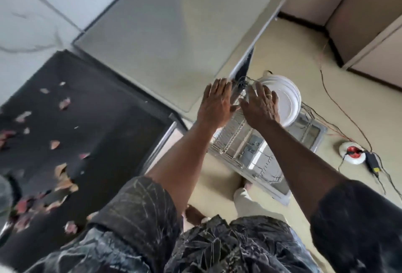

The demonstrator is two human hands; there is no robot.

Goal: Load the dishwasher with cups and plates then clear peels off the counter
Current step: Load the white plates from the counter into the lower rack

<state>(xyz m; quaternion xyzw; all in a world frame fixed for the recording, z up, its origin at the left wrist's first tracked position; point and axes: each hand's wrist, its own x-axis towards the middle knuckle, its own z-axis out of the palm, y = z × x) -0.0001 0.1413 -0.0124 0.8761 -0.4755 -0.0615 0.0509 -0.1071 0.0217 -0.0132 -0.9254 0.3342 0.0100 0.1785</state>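
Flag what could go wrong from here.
1. The white plates stand at the far end of the rack. The open right hand beside them could knock them over.
2. Cables trail across the floor near the open door, a trip risk.
3. Peels near the counter edge may drop.

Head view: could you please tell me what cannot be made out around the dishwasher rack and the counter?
All in the head view:
- Whether the left hand or right hand touches the plates or the rack: the hands cover the contact.
- Part of the rack's contents: hidden by the right forearm.
- The peels: too blurred to identify.
- A grey object: cut off by the left edge, blurred.
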